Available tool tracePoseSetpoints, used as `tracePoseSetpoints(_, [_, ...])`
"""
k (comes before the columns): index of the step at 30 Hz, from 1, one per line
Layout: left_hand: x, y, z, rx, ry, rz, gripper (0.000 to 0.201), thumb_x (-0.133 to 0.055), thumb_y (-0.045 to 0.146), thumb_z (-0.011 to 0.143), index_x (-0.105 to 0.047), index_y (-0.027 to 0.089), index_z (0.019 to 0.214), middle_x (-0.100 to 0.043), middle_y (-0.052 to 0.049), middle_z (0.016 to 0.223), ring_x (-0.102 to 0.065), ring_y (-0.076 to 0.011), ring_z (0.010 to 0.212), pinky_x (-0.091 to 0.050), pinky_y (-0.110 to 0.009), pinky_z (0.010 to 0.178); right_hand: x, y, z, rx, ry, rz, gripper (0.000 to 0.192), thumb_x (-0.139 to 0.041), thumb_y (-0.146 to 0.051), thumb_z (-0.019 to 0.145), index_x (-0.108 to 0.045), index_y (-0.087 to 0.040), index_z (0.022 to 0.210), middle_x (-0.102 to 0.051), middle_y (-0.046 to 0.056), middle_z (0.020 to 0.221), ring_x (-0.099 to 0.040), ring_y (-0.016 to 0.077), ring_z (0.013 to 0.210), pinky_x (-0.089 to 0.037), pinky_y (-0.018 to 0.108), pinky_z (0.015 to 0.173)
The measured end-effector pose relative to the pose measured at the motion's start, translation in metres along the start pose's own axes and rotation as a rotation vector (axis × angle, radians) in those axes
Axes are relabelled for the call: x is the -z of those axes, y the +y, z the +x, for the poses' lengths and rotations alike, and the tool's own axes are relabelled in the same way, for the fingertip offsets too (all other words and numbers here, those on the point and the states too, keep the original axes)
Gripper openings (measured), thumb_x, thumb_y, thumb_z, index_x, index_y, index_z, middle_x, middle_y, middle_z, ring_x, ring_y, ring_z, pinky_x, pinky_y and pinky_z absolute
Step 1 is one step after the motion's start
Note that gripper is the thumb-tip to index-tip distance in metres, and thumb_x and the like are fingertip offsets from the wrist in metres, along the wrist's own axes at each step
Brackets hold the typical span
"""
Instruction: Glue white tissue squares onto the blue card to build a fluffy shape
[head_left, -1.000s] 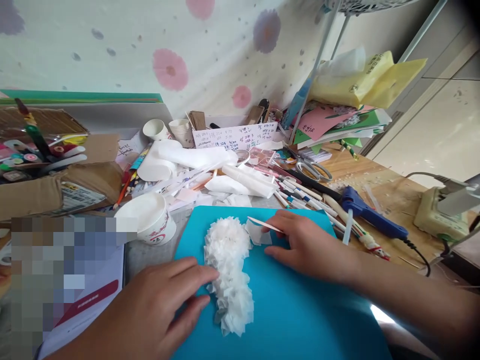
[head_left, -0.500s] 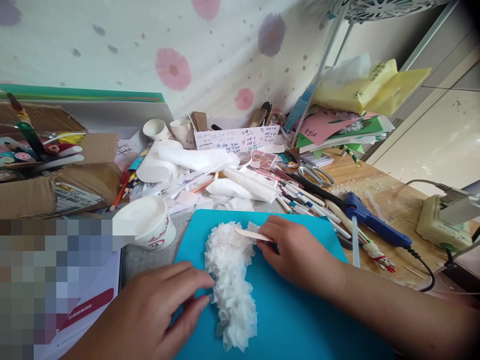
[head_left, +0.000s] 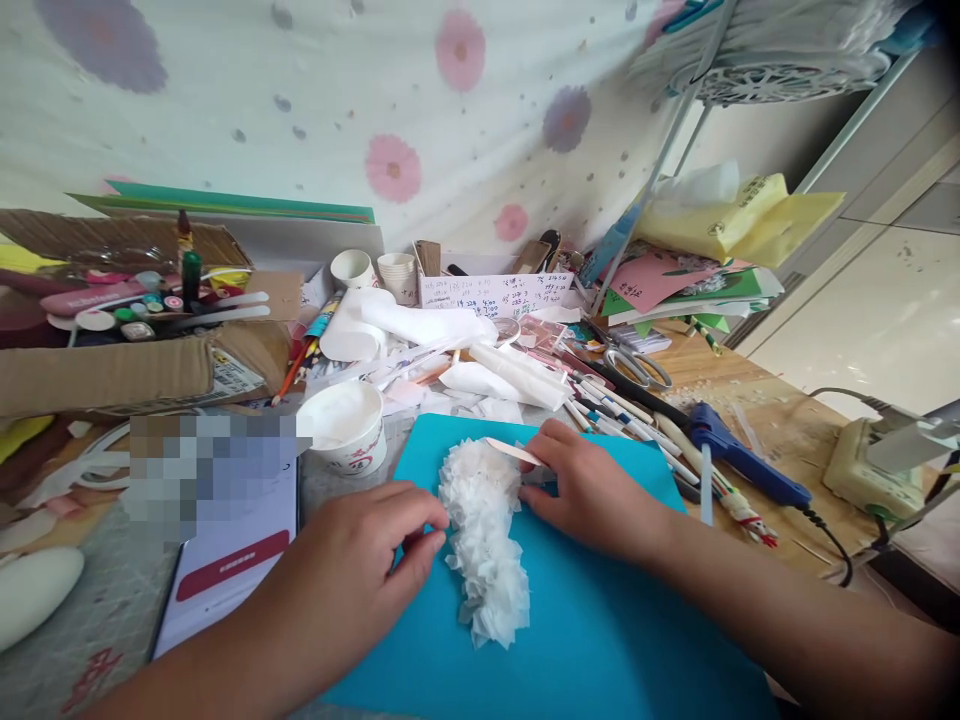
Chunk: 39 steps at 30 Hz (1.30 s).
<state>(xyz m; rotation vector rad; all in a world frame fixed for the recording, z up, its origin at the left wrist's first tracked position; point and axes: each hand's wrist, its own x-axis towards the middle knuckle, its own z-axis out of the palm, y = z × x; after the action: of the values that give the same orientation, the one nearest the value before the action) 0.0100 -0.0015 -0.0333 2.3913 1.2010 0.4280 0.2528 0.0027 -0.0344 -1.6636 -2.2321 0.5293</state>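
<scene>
A fluffy white shape of ruffled tissue paper pieces (head_left: 491,560) lies on a blue sheet (head_left: 600,620), wider at its top end. My right hand (head_left: 577,490) grips a flat wooden craft stick (head_left: 510,450), its pale tip over the upper part of the tissue shape. Beside the left edge of that shape is my left hand (head_left: 375,555), fingers curved with a gap between thumb and forefinger; the fingertips are at the tissue edge, and contact is hard to judge. A paper cup (head_left: 367,440) with white contents stands left of the sheet.
A phone (head_left: 232,570) lies at the left, partly blurred out, near a white mouse (head_left: 37,595). A cardboard box (head_left: 112,375) holds markers. Pens (head_left: 600,400), scissors (head_left: 637,365), a blue glue gun (head_left: 750,460) and a power adapter (head_left: 874,465) line the right side.
The view has shifted left and up, showing more of the phone and box. My left hand's thumb and forefinger have come closer together. My right hand still holds the craft stick over the tissue shape.
</scene>
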Motion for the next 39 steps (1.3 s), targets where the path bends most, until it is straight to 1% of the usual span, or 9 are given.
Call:
tracePoseSetpoints(4, [0.002,0.001,-0.001,0.018,0.001,-0.018,0.020,-0.044,0.022,0.087,-0.064,0.024,0.085,-0.067,0.001,0.086,-0.062,-0.0161,0.078,-0.044,-0.025,0.067,0.009,-0.001,0.003,-0.059,0.030,0.093,0.012,-0.053,-0.017,0.078,-0.053,-0.019,0.065,-0.050,0.001,0.076,-0.048,0.0144,0.067,-0.037,0.027,0.062])
tracePoseSetpoints(9, [0.004,0.005,-0.001,0.048,0.025,-0.048,0.020,-0.045,0.021,0.087,-0.065,0.024,0.089,-0.066,0.001,0.090,-0.061,-0.0151,0.075,-0.043,-0.025,0.064,0.035,-0.005,-0.006,-0.214,0.024,0.333,0.016,-0.054,-0.034,0.078,-0.055,-0.019,0.071,-0.045,-0.003,0.059,-0.040,0.0111,0.052,-0.033,0.024,0.048])
tracePoseSetpoints(14, [0.005,0.006,-0.001,0.057,0.047,-0.071,0.020,-0.044,0.025,0.088,-0.064,0.024,0.090,-0.066,0.001,0.090,-0.060,-0.0153,0.071,-0.043,-0.025,0.062,0.036,-0.002,-0.012,-0.271,0.020,0.428,0.018,-0.053,-0.036,0.077,-0.053,-0.019,0.072,-0.041,-0.005,0.055,-0.038,0.0100,0.049,-0.031,0.023,0.045])
tracePoseSetpoints(19, [0.007,0.005,0.001,0.061,0.072,-0.072,0.022,-0.042,0.026,0.088,-0.064,0.023,0.089,-0.067,0.000,0.090,-0.061,-0.0175,0.077,-0.045,-0.026,0.066,0.036,0.008,-0.012,-0.295,0.024,0.249,0.015,-0.054,-0.033,0.077,-0.058,-0.019,0.073,-0.045,-0.004,0.054,-0.041,0.0112,0.048,-0.030,0.023,0.043])
tracePoseSetpoints(22, [0.008,0.005,0.002,0.059,0.059,-0.056,0.021,-0.042,0.024,0.088,-0.064,0.023,0.087,-0.067,0.000,0.090,-0.062,-0.0181,0.080,-0.045,-0.026,0.067,0.044,0.012,-0.017,-0.227,0.027,0.096,0.023,-0.060,-0.035,0.077,-0.065,-0.019,0.092,-0.062,0.004,0.082,-0.055,0.0170,0.068,-0.041,0.027,0.057])
tracePoseSetpoints(26, [0.007,0.004,0.003,0.040,0.045,-0.041,0.022,-0.041,0.024,0.088,-0.063,0.023,0.085,-0.068,0.000,0.090,-0.062,-0.0188,0.083,-0.045,-0.027,0.070,0.048,0.011,-0.031,-0.161,0.041,-0.045,0.051,-0.056,-0.037,0.084,-0.051,-0.020,0.131,-0.059,0.012,0.117,-0.059,0.0260,0.098,-0.045,0.039,0.084])
tracePoseSetpoints(31, [0.005,-0.002,0.004,0.018,0.051,0.007,0.022,-0.042,0.027,0.088,-0.063,0.023,0.083,-0.068,0.001,0.087,-0.062,-0.0190,0.081,-0.043,-0.026,0.068,0.059,0.012,-0.053,-0.106,-0.009,-0.127,0.050,-0.061,-0.036,0.081,-0.056,-0.027,0.130,-0.052,0.008,0.136,-0.057,0.0242,0.113,-0.045,0.036,0.095])
tracePoseSetpoints(35, [0.002,-0.004,0.005,0.011,0.068,-0.001,0.023,-0.041,0.029,0.088,-0.063,0.024,0.082,-0.068,0.000,0.086,-0.062,-0.0189,0.076,-0.042,-0.026,0.064,0.099,0.043,-0.075,-0.260,0.147,-0.245,0.034,-0.046,-0.027,0.092,-0.060,-0.021,0.123,-0.059,0.008,0.124,-0.059,0.0211,0.107,-0.047,0.034,0.091])
tracePoseSetpoints(39, [0.000,-0.007,0.006,0.018,0.067,-0.003,0.026,-0.039,0.031,0.087,-0.062,0.023,0.079,-0.068,-0.001,0.082,-0.061,-0.0192,0.071,-0.040,-0.027,0.060,0.111,0.092,-0.093,-0.511,0.147,-0.350,0.027,-0.058,-0.031,0.091,-0.061,-0.015,0.112,-0.063,0.008,0.111,-0.061,0.0218,0.099,-0.049,0.044,0.087])
